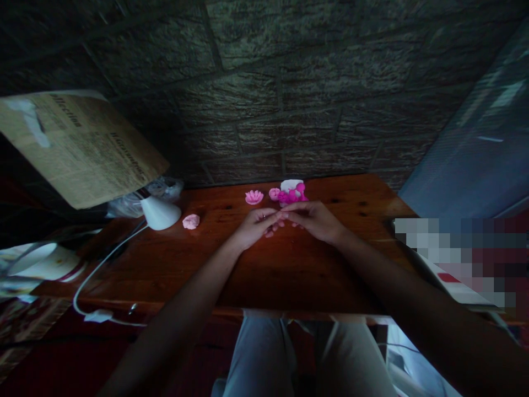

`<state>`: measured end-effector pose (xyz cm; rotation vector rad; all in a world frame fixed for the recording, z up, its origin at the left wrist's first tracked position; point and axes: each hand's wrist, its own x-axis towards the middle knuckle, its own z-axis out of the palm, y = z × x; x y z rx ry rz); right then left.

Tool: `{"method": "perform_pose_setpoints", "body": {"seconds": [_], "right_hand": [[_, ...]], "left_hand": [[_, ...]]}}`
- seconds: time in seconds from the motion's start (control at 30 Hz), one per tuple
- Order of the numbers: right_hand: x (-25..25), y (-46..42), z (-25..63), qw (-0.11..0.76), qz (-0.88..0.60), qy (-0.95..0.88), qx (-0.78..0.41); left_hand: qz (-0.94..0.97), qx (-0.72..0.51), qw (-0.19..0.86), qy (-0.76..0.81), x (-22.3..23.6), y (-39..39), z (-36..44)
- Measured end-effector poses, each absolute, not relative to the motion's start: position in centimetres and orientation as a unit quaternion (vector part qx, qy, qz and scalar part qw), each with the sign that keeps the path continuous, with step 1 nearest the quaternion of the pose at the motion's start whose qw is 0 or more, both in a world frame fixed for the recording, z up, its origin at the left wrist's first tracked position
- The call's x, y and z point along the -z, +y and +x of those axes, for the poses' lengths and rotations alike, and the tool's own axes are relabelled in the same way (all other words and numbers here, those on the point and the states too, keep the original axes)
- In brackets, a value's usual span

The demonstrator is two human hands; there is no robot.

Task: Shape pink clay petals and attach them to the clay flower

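Above the middle of the wooden table, my left hand and my right hand meet at the fingertips. Both have their fingers drawn together in a pinch; whatever lies between them is hidden or too small to name. Just behind my fingers are several magenta pieces beside a white piece. A small pink rosette touches or nearly touches them. To its left sits a pink flower shape with upright petals. Farther left, a pale pink lump lies by itself.
A lamp with a white base and printed paper shade stands at the left of the table, its cord running off the front edge. Behind rises a stone-patterned wall. A white cup-like object is at far left.
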<state>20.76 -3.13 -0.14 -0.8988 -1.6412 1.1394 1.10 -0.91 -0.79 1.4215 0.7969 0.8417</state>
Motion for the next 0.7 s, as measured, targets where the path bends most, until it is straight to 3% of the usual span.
{"method": "perform_pose_setpoints", "body": {"seconds": [0.7], "right_hand": [[0.08, -3.12, 20.71, 0.464, -0.371, -0.653, -0.471]], "left_hand": [[0.587, -0.371, 0.624, 0.358, 0.81, -0.84, 1.32]]}}
